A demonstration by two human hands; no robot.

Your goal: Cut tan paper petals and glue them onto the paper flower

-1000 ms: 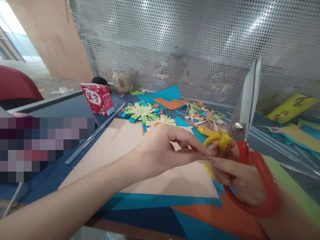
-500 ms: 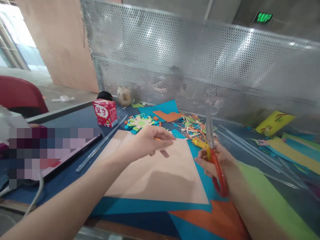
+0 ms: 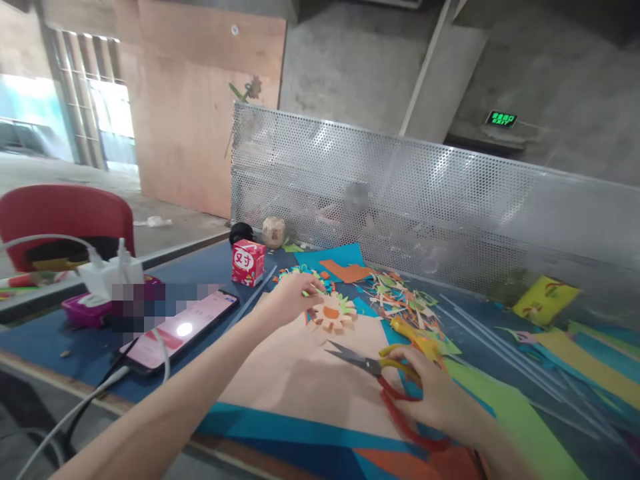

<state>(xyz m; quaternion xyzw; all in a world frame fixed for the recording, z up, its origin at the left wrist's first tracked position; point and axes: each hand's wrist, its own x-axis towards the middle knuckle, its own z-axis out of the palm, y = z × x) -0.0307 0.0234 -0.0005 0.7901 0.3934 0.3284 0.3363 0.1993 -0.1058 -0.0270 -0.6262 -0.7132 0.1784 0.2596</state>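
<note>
My left hand (image 3: 293,298) pinches the edge of a peach paper flower (image 3: 346,320) with an orange centre and some green strips, above the peach paper sheet (image 3: 280,377). Red-and-yellow scissors (image 3: 369,366) are in my right hand (image 3: 433,390), fingers through the handles. Their blades stand slightly apart and point left, just below the flower without visible contact. Blue paper (image 3: 270,421) lies under the peach sheet. Behind my left hand, a blue-and-green paper flower (image 3: 286,272) is partly hidden.
Paper scraps (image 3: 400,293) are heaped beyond a yellow tool (image 3: 403,328). Clear rods (image 3: 500,343) and coloured strips (image 3: 587,353) lie right. A phone (image 3: 185,330) with cables is left, near a pink box (image 3: 249,262). A perforated metal panel (image 3: 410,193) borders the desk's back.
The scissors have swung from upright to pointing left, and their blades have parted. The paper flower in my left hand now shows its face. The camera view has tilted up.
</note>
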